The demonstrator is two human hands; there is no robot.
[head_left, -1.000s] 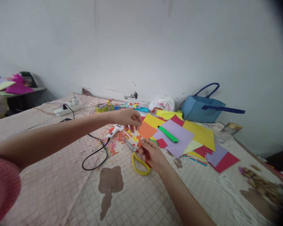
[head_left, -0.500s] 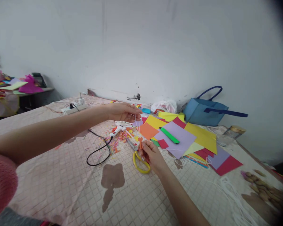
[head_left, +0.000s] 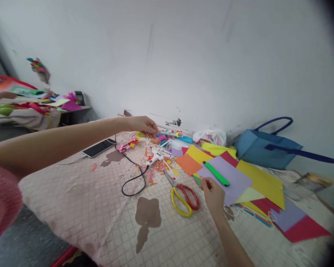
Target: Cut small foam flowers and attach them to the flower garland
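At the near left, a pink sleeve (head_left: 2,202) hangs over grey floor (head_left: 33,230). The desk (head_left: 105,207) wears a pale cloth with a grid pattern, worn through or stained in brown patches (head_left: 147,213), its near edge running slantwise above the floor.

Scissors (head_left: 176,184) with one yellow and one red handle lie on the cloth, blades pointing away, apart from the right hand (head_left: 213,193) just to their right. That hand is over the near edge of a spread of coloured paper (head_left: 231,190), where a green tool (head_left: 215,173) lies on a purple sheet. Left of the paper, a white glue gun (head_left: 155,157) sits among bright scraps (head_left: 157,168), its black cord (head_left: 145,182) looping toward the near side. Beyond it, the left hand (head_left: 147,125) is raised over small craft pieces. Both hands have fingers curled toward the thumb; the view is too blurred to tell whether either has hold of something.

A phone (head_left: 98,148) lies under the left forearm. Farther back, a white plastic bag (head_left: 211,136) and a blue bag (head_left: 261,150) stand by a scuffed grey-white wall (head_left: 167,66). At the far left, another person's hand (head_left: 9,95) rests over a second, cluttered desk (head_left: 82,108).
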